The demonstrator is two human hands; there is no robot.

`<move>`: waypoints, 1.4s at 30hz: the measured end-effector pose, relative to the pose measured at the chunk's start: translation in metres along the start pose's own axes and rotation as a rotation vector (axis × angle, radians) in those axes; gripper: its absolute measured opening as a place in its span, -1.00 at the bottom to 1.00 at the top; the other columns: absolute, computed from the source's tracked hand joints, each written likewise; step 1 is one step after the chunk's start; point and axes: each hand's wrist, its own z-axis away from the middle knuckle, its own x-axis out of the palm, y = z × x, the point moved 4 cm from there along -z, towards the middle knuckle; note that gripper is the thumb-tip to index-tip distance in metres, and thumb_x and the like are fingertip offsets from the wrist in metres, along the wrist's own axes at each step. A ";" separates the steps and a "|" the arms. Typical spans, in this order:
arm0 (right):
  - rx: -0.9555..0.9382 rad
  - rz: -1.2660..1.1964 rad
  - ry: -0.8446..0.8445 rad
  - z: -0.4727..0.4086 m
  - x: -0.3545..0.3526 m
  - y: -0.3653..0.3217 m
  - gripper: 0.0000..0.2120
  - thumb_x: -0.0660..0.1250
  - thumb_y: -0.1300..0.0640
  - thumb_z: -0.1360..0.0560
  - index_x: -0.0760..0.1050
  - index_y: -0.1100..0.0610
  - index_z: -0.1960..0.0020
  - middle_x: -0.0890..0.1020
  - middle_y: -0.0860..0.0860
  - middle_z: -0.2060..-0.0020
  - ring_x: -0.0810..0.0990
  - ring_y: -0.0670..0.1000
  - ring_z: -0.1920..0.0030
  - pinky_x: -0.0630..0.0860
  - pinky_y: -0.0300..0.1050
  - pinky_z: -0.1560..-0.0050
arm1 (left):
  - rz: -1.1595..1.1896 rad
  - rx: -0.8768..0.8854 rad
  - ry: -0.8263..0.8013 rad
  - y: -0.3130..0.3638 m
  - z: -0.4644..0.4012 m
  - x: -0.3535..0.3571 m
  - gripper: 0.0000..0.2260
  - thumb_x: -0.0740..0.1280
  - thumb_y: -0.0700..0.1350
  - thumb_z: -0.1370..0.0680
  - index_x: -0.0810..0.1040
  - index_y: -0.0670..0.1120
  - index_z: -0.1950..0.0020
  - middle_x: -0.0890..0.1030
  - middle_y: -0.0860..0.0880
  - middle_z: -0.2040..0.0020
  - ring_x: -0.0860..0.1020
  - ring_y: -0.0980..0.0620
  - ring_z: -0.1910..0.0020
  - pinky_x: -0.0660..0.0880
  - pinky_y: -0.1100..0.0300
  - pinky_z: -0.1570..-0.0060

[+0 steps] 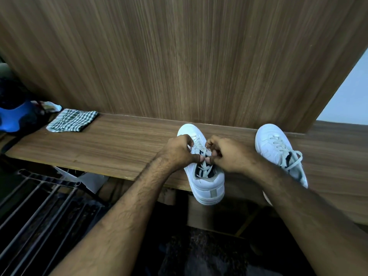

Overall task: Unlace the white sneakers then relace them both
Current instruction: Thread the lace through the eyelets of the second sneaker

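Two white sneakers stand on a narrow wooden shelf (111, 144), toes toward the wooden back panel. The left sneaker (207, 186) is in the middle, its heel hanging over the front edge. My left hand (179, 152) and my right hand (227, 154) are both over its tongue, each pinching a stretch of its off-white lace (204, 170); loose lace lies in the shoe opening. The right sneaker (276, 148) stands apart to the right, laced, with a loose lace loop at its collar. My right forearm hides its heel.
A folded green checked cloth (72, 120) lies at the shelf's left end, beside a blue object (16, 118) and crumpled fabric. A dark metal rack (39, 196) sits below left. A tall wooden panel (179, 56) closes off the back; dark floor lies below.
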 end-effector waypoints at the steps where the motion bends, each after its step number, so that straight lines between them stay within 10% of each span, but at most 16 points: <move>1: -0.008 0.007 0.027 0.000 -0.002 0.000 -0.79 0.46 0.08 -0.52 0.50 -0.06 -0.12 0.65 -0.07 0.08 0.60 0.01 0.06 0.54 -0.05 -0.01 | -0.015 0.004 0.018 0.001 -0.001 -0.001 -0.53 0.62 0.11 -0.35 0.55 -0.03 -0.12 0.65 0.00 -0.02 0.60 0.03 0.05 0.48 0.19 0.17; 13: 0.017 0.047 0.178 0.003 -0.012 -0.005 -0.92 0.45 -0.01 -0.52 0.65 -0.05 0.00 0.67 -0.13 0.15 0.63 -0.08 0.11 0.61 -0.03 0.02 | 0.045 -0.014 -0.008 0.004 0.007 -0.005 -0.40 0.65 0.11 -0.32 0.56 -0.06 -0.27 0.63 0.01 -0.09 0.58 0.09 0.05 0.46 0.27 0.24; 19: 0.072 0.013 0.209 0.007 -0.028 0.019 -0.92 0.48 -0.01 -0.50 0.64 -0.01 0.09 0.66 -0.14 0.22 0.62 -0.09 0.14 0.61 -0.01 -0.01 | -0.020 -0.038 -0.252 0.006 0.021 0.006 0.01 0.60 0.07 -0.41 0.02 0.09 -0.68 0.30 -0.05 -0.58 0.49 -0.09 -0.37 0.49 0.13 -0.27; 23: 0.184 0.025 0.194 0.015 -0.038 0.044 -0.86 0.50 -0.01 -0.49 0.63 0.01 0.02 0.68 -0.06 0.09 0.64 -0.01 0.02 0.59 0.02 -0.12 | 0.068 -0.068 -0.226 0.014 0.020 0.014 -0.07 0.52 -0.18 -0.47 0.03 0.11 -0.67 0.38 -0.10 -0.51 0.71 -0.11 0.14 0.68 -0.05 0.08; 29: 0.344 0.219 0.222 0.038 -0.057 0.076 -0.59 0.40 -0.13 -0.55 0.56 0.06 -0.30 0.51 0.06 -0.31 0.40 0.15 -0.37 0.40 0.08 -0.32 | -0.085 0.061 -0.205 0.040 0.019 0.026 -0.16 0.43 -0.19 -0.51 0.05 0.04 -0.68 0.46 -0.13 -0.46 0.61 -0.18 -0.22 0.56 0.06 -0.18; 42: 0.485 -0.005 0.339 0.077 -0.088 0.131 -0.75 0.27 0.08 -0.63 0.59 0.10 -0.26 0.62 0.13 -0.23 0.59 0.15 -0.18 0.52 -0.04 -0.18 | -0.197 0.160 -0.250 0.104 0.016 0.064 -0.23 0.34 -0.20 -0.57 0.00 0.01 -0.68 0.47 -0.15 -0.46 0.49 -0.14 -0.35 0.48 0.08 -0.25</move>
